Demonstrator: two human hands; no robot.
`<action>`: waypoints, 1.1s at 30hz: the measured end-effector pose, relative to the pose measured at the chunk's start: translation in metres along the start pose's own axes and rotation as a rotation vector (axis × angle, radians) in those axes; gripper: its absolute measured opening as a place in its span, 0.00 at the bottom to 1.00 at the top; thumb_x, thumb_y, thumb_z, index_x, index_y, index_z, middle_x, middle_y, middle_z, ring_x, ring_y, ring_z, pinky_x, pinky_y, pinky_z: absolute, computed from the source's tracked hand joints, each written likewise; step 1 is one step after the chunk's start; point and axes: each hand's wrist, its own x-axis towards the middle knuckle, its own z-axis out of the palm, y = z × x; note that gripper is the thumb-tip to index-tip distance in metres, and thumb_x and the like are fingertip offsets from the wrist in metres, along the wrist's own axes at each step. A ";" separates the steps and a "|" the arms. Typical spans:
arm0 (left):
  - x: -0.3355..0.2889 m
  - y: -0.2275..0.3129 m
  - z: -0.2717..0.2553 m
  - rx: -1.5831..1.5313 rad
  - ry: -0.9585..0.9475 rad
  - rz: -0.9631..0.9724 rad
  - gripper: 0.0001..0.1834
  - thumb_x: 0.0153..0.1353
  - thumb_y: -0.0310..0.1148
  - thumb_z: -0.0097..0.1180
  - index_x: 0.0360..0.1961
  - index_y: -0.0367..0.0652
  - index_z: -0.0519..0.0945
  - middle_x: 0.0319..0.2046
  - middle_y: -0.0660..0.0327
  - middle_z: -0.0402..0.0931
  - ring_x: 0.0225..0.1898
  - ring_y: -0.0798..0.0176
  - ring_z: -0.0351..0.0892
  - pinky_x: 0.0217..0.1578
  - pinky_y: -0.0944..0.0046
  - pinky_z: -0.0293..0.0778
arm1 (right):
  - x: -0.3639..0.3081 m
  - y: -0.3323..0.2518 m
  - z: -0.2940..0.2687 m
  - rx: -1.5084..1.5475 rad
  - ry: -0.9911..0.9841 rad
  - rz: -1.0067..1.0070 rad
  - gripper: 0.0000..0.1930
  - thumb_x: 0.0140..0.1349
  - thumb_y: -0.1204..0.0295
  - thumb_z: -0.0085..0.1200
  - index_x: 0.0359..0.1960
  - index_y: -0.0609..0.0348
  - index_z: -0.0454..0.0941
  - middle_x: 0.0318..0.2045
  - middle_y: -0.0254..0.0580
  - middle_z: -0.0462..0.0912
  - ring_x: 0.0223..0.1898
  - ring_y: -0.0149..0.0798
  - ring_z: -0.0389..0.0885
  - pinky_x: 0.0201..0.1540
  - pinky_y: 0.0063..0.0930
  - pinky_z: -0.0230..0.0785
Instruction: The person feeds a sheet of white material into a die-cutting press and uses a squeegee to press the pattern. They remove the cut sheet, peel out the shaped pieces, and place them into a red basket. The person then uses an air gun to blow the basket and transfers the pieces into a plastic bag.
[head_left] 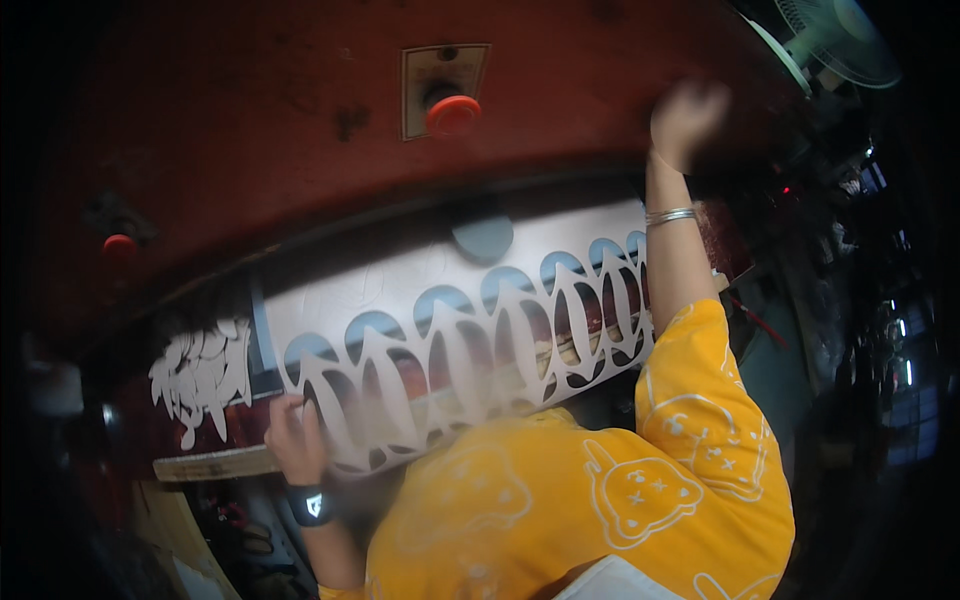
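Observation:
A pale sheet (350,285) with a row of long curved cut-outs lies across the work surface under the red machine. Curled fingers of my left hand (294,438), with a dark watch at the wrist, grip the sheet's near left corner; the thumb's contact is hard to see. My right hand (690,122) is raised high at the right, in front of the machine's red front (570,80), smeared by motion. Whether it touches the machine cannot be told. A round blue-grey shape (483,238) shows at the sheet's far edge, partly under the machine.
Left of the sheet lies a pile of pale cut pieces (205,370). Red knobs (453,115) stick out from the machine's front. A wooden edge strip (215,465) runs along the near left. A fan (840,40) stands at the far right.

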 end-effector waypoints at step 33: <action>0.003 0.000 -0.007 0.189 0.012 -0.025 0.10 0.58 0.36 0.55 0.29 0.40 0.73 0.17 0.56 0.66 0.19 0.58 0.67 0.23 0.60 0.63 | -0.212 -0.072 -0.159 -0.225 -1.481 -0.410 0.15 0.51 0.59 0.59 0.30 0.60 0.79 0.37 0.46 0.77 0.49 0.50 0.71 0.55 0.44 0.60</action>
